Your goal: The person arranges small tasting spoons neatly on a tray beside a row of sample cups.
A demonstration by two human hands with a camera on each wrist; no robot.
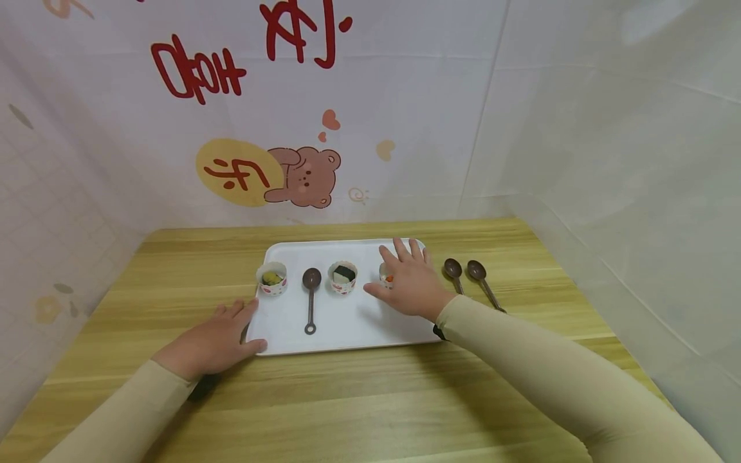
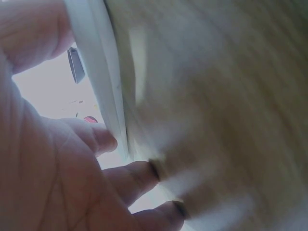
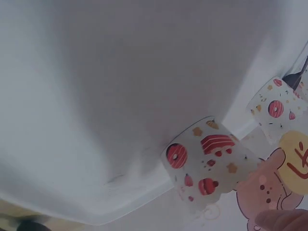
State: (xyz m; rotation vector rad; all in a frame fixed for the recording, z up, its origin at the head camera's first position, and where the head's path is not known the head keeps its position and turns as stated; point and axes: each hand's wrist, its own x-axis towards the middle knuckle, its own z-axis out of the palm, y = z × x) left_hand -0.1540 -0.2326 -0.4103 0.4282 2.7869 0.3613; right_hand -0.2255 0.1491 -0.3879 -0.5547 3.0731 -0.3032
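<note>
A white tray [image 1: 359, 334] lies on the wooden table. My left hand [image 1: 211, 341] rests at its left edge, with the thumb on the front-left corner and the fingers along the side; the left wrist view shows them at the tray rim [image 2: 101, 67]. My right hand [image 1: 413, 283] spreads its fingers over the tray's right part, above a paper cup [image 1: 384, 276] with orange food, which it partly hides. Another paper cup [image 1: 343, 278] holds white food with a dark strip. The left paper cup [image 1: 272, 283] has yellow-green food. A brown spoon [image 1: 311, 302] lies between these two cups.
Right of the tray lie two more brown spoons, one [image 1: 453, 270] nearer the tray and another [image 1: 479, 273] beyond it; the right forearm covers part of them. Behind the table [image 1: 324, 399] hangs a white backdrop [image 1: 417, 128] with a printed bear, and pale sheets stand at both sides.
</note>
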